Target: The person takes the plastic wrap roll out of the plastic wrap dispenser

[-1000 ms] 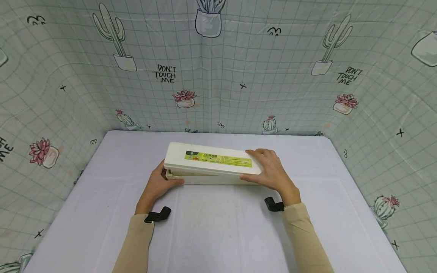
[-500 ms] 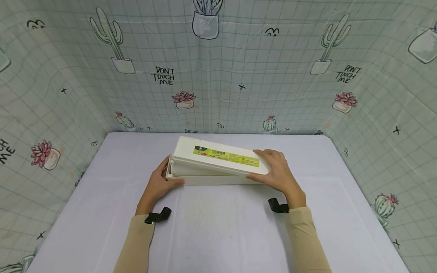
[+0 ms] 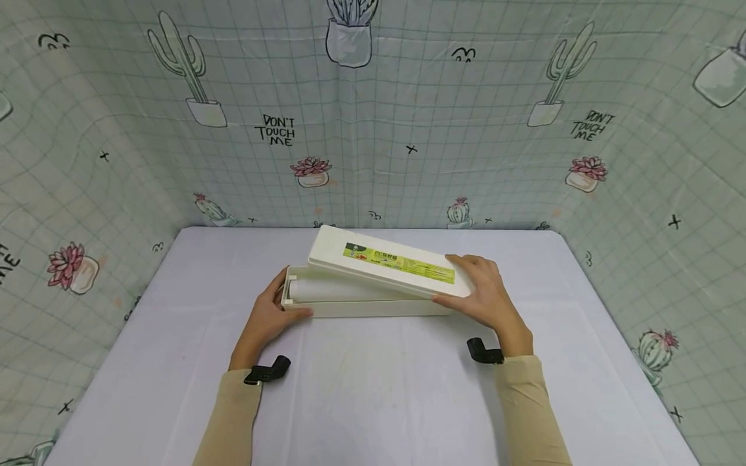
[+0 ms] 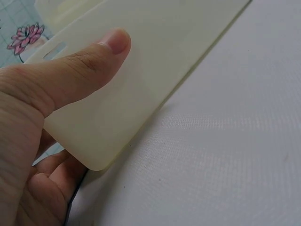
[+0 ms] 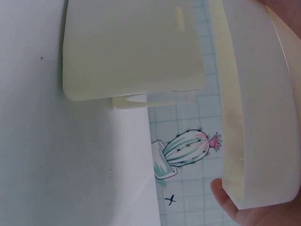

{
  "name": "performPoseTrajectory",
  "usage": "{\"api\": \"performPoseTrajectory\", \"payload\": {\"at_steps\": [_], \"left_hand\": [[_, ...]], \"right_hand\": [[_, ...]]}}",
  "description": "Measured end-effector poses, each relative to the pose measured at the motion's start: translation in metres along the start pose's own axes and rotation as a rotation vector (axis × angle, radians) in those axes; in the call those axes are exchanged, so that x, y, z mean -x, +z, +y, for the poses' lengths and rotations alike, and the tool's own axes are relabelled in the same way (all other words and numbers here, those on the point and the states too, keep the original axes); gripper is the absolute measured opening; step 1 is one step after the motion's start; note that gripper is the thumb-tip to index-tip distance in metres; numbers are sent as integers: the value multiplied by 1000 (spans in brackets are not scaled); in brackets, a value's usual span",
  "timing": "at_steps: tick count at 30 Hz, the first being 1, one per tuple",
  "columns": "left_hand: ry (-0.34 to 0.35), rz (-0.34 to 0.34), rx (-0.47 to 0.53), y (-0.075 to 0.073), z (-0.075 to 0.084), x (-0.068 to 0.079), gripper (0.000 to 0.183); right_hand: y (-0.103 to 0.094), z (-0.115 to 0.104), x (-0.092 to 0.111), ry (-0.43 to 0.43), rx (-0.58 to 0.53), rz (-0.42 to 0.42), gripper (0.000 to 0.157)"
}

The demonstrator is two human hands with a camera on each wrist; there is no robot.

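Note:
A long white cling film box stands on the table, its base [image 3: 373, 309] lying lengthwise from left to right. Inside the base shows a white roll [image 3: 344, 289], partly covered by the lid. My left hand [image 3: 268, 320] grips the base's left end, with the thumb [image 4: 89, 66] flat on the front wall. The lid [image 3: 329, 249], with a yellow-green label [image 3: 402, 264], slants above the base, its left end swung to the back. My right hand [image 3: 486, 294] holds the lid's right end between thumb and fingers. In the right wrist view a gap separates the lid [image 5: 268, 117] from the base [image 5: 131, 52].
A white cloth [image 3: 373, 388] covers the table. Behind and at both sides hangs a green checked curtain [image 3: 373, 116] printed with cacti. Black wrist cameras sit on the left wrist [image 3: 268, 371] and the right wrist [image 3: 485, 351].
The lid has moved right and back with my right hand, its left end swinging away and uncovering more of the roll. My left hand and the base have stayed nearly in place.

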State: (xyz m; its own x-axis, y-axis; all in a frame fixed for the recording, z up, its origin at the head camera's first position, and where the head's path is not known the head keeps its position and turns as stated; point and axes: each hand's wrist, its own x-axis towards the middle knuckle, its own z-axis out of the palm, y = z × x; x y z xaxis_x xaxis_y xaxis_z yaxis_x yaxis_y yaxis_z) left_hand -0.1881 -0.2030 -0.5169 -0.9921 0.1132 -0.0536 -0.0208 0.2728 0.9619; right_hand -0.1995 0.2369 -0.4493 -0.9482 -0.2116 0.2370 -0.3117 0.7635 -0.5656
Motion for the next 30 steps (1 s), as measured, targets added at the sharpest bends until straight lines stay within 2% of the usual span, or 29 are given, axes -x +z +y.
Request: {"api": "performPoseTrajectory", "payload": {"at_steps": [4,7,11,14,16,24,30], "left_hand": [[0,-8,18,0,1,0,114],[-9,-16,17,1,16,6,112],[-14,-17,3,1,24,8,111],[-16,-12,0,1,20,8,112],[-23,-12,-2,1,23,9,111],[6,-2,1,0,1,2,115],[25,-1,11,0,-1,1,114]], "right_hand": [[0,0,1,27,1,-22,87],[-1,-1,1,38,0,-31,89],[-2,-3,1,34,-5,-27,88],[-3,-2,1,35,-9,-22,87],[-3,-1,3,43,-6,-21,87],[-8,4,5,43,1,-3,87],[-13,7,5,40,1,16,86]]}}
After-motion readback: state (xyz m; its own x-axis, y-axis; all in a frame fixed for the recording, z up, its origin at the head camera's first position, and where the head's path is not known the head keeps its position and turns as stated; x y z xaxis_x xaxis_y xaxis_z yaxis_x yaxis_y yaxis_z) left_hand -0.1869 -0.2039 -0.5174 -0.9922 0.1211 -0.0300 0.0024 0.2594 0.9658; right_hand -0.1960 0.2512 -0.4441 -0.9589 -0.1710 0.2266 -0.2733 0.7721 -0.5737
